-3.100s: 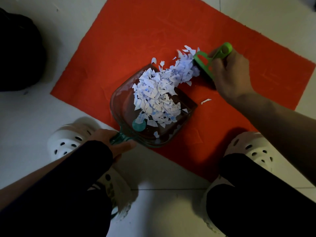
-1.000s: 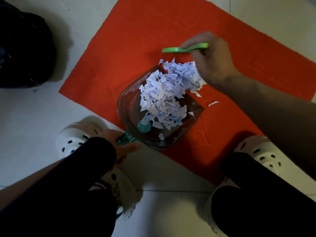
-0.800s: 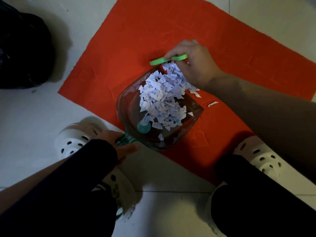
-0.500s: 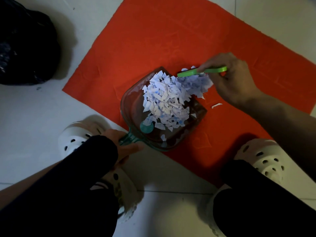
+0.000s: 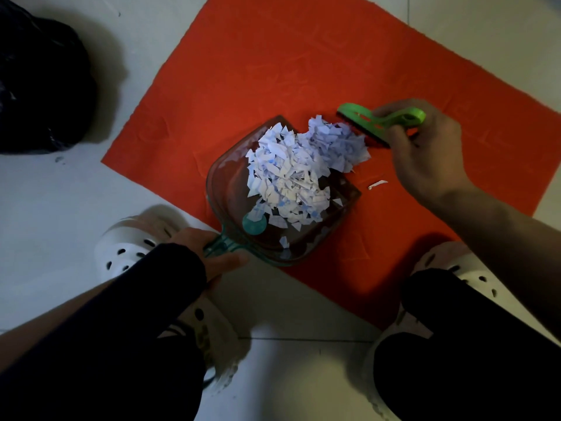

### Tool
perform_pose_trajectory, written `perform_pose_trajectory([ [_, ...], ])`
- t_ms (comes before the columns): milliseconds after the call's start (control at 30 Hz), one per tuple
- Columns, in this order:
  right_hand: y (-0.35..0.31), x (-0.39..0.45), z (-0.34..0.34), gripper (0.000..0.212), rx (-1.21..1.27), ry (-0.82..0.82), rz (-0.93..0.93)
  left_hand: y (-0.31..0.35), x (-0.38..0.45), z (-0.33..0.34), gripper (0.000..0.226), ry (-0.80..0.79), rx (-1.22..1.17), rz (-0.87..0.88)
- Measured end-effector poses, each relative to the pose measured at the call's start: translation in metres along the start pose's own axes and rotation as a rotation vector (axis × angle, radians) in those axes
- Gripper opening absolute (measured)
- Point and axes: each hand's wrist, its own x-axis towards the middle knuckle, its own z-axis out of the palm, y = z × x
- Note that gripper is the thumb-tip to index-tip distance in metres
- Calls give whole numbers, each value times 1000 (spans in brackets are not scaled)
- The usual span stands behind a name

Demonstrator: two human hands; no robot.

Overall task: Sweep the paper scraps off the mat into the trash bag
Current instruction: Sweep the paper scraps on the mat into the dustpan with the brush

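While the left hand (image 5: 212,253) grips the teal handle of a clear dustpan (image 5: 230,183), the pan lies on the near edge of the red mat (image 5: 273,62) with its open mouth facing away from the person. Most of the paper scraps (image 5: 297,171) sit heaped inside it — white and pale blue bits piled from the middle of the pan up to its mouth, where some spill over onto the mat. Just beyond that mouth, the right hand (image 5: 425,153) is closed around the handle of a small green brush (image 5: 379,123), whose dark bristles touch the far side of the heap. One stray scrap (image 5: 378,184) lies alone on the mat just right of the pan, below the right hand. A black trash bag (image 5: 39,86) rests on the tiled floor (image 5: 60,192) at the far left, well apart from the mat — whether it is open I cannot tell. White clogs (image 5: 127,247) show on either side, near the mat's front edge.
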Motion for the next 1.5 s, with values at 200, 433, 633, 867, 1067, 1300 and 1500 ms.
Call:
perform_pose_trajectory([
  [200,20,-1,-13,40,-148,86,108,2,-2,1,37,-1,-82,-21],
  [433,5,-17,5,33,-152,-8,68,8,-4,1,41,-1,-65,-36],
  [633,-16,-30,6,26,-34,-35,52,7,-3,2,42,13,-83,-45],
  [867,2,-22,-8,30,-113,7,141,6,-4,1,41,13,-81,-40],
  [1067,-19,-33,18,22,-70,-92,69,9,-5,2,41,5,-75,-64],
  [1300,-45,-38,17,21,70,-119,-43,8,-4,0,42,4,-47,-70],
  [1500,-22,-27,10,29,-68,-73,41,8,-5,-1,42,3,-43,-73],
])
